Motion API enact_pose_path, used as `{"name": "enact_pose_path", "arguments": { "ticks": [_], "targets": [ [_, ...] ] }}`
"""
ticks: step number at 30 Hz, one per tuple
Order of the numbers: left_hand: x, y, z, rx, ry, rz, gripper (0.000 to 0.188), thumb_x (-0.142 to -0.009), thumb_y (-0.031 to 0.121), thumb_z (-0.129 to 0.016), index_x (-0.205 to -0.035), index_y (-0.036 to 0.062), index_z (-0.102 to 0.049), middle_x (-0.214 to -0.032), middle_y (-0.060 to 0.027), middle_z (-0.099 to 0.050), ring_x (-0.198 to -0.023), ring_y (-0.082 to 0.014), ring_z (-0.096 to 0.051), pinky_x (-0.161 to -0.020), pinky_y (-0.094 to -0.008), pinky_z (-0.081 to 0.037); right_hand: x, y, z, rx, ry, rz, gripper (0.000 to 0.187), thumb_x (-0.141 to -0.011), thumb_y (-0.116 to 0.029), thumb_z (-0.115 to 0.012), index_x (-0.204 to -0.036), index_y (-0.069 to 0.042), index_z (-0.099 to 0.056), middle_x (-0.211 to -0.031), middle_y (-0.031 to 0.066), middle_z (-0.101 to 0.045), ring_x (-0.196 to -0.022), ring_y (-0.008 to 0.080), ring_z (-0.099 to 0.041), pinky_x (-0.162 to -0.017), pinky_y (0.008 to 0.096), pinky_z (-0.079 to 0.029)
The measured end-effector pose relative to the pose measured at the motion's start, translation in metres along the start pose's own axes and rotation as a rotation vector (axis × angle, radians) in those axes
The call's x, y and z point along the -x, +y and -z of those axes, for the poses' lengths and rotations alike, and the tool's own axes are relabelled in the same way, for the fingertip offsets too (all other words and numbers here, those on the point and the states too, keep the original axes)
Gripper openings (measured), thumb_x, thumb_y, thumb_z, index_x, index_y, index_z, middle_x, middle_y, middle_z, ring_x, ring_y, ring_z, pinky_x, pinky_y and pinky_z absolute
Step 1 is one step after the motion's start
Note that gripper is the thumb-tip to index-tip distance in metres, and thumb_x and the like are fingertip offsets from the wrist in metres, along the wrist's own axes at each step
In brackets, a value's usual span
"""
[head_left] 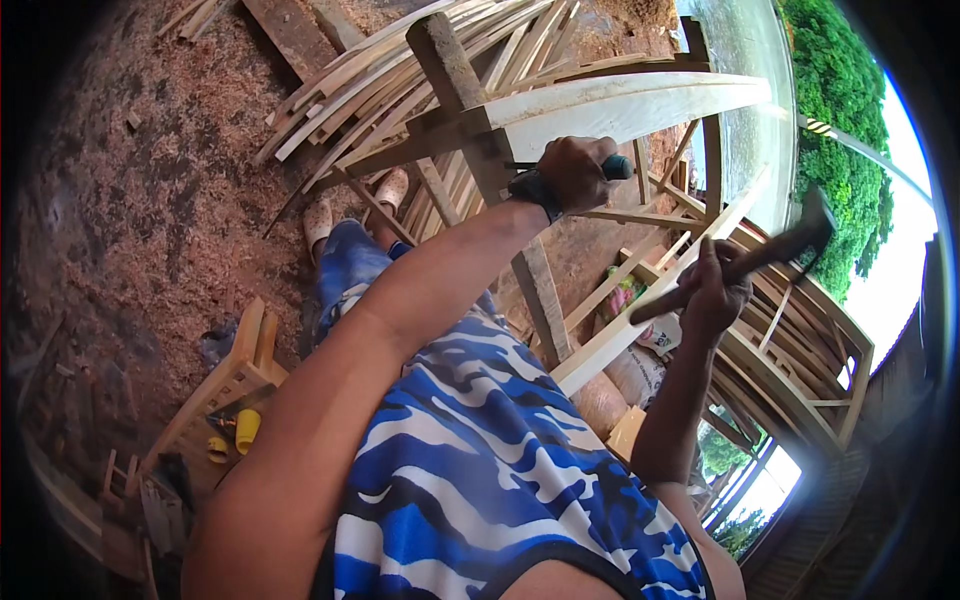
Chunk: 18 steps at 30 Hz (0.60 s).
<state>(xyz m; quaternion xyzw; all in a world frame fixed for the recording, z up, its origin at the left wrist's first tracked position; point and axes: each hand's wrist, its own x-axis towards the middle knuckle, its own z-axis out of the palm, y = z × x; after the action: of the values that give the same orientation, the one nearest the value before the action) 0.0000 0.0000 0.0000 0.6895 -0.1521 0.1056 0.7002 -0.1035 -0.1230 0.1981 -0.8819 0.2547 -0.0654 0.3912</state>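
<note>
The left hand (577, 175) closes round what seems a chisel (619, 167), butt end pointing right. Just beyond, nearest this hand, a pale board (625, 112) runs lengthwise left to right. The right hand (716, 292) grips a hammer (772, 252).

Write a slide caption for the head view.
Left hand grips a teal tool handle near pale wood; right hand holds a hammer.
</note>
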Motion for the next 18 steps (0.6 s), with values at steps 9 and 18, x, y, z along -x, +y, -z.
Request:
{"name": "enact_pose_path", "arguments": {
  "ticks": [9,18],
  "targets": [
    [-0.008,-0.001,-0.001,-0.069,-0.045,0.081,0.019,-0.076,0.018,-0.074,-0.087,0.0073,-0.062,-0.075,-0.0168,-0.069,-0.071,-0.0393,-0.070,-0.064,-0.0501,-0.057,-0.019,0.013,-0.002,0.359,-0.254,0.029,0.018,-0.088,-0.015,-0.079,-0.098,-0.003,-0.069,-0.063,-0.0019,-0.057,-0.050,0.0080,-0.052,-0.046,0.0272,-0.041],
    [-0.007,-0.007,-0.016,-0.104,-0.053,0.104,0.021,-0.078,0.020,-0.075,-0.087,0.0081,-0.060,-0.077,-0.0169,-0.069,-0.074,-0.0404,-0.070,-0.064,-0.0493,-0.056,-0.011,0.033,-0.020,0.685,-0.328,-0.030,0.018,-0.087,-0.016,-0.076,-0.094,-0.002,-0.068,-0.070,0.0042,-0.062,-0.067,0.0156,-0.059,-0.064,0.0340,-0.048]
  ]
}}
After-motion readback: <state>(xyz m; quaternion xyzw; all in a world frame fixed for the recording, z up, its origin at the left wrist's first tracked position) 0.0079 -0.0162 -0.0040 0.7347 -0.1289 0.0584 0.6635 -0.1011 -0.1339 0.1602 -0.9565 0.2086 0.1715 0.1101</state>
